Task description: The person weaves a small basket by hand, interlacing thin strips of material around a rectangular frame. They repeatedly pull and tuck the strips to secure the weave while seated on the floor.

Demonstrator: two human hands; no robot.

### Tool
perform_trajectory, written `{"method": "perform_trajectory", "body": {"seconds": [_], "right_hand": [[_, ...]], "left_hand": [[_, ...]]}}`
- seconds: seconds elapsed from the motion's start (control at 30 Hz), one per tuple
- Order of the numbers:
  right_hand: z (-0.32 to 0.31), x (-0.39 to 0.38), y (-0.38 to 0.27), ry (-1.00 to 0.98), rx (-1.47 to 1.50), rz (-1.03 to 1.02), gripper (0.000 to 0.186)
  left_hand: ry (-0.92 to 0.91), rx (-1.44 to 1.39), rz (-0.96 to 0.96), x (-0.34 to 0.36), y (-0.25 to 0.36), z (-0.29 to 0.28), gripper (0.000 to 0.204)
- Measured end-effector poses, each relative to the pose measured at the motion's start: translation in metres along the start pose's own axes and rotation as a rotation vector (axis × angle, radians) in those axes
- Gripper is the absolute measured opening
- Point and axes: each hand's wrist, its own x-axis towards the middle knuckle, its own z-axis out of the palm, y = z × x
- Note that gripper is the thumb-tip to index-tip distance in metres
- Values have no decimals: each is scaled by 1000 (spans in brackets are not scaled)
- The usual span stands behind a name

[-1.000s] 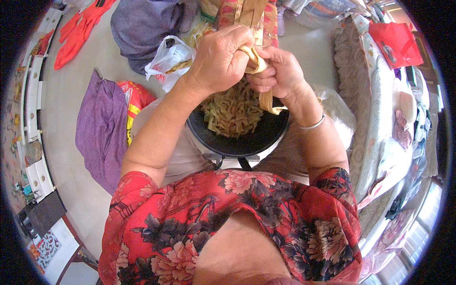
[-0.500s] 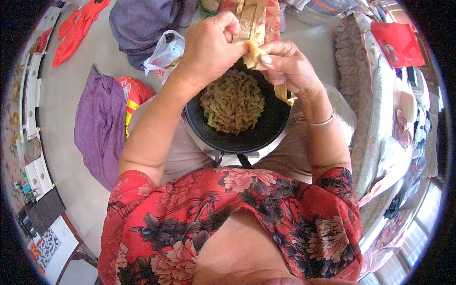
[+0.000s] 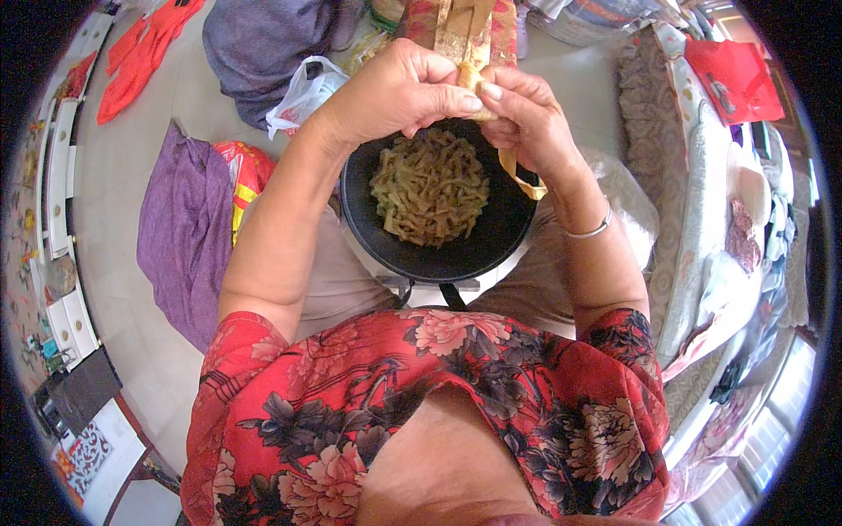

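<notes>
My left hand (image 3: 399, 92) and my right hand (image 3: 533, 118) meet above the far rim of a black pan (image 3: 474, 260). Both are closed, thumbs and fingers pinching a soft yellowish strip (image 3: 469, 77) that looks like a limp pickled leaf. Its bunched part shows between my fingertips, and a long thin end (image 3: 517, 175) dangles below my right palm over the pan's right rim. Inside the pan lies a heap of brownish-green shredded pieces (image 3: 430, 188). What my curled fingers cover cannot be made out.
Just beyond my hands a narrow wooden piece (image 3: 465, 31) lies on a red patterned surface. A white plastic bag (image 3: 305, 92) and a purple cloth (image 3: 186, 228) are on the left. At the right stands a sofa (image 3: 697, 202) with clothes, and a clear bag (image 3: 623, 197) beside my forearm.
My hands have drawn closer together, the left shifting right and slightly down. The strip's spread-out part is now bunched and mostly covered by my fingers.
</notes>
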Motion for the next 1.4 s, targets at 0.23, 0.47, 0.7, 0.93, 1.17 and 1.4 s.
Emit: {"method": "perform_trajectory", "body": {"seconds": [0.23, 0.47, 0.7, 0.93, 1.17, 1.4], "right_hand": [[-21, -13, -25, 35, -276, -226, 14], [-32, -16, -21, 95, -386, -174, 13], [-25, -8, -2, 144, -575, -178, 11], [-27, -8, -7, 228, -889, -211, 13], [-42, 23, -16, 531, -1131, -309, 21], [-66, 74, 2, 632, -1337, -237, 26]], "left_hand": [[-50, -758, 56, -16, 9, -7, 29], [-33, 34, 29, -17, 0, -26, 34], [175, 739, 228, -9, -8, -15, 25], [-10, 804, 92, -2, -10, 4, 24], [299, 951, 45, 28, -21, -12, 26], [498, 1047, -12, 60, -48, -33, 26]]}}
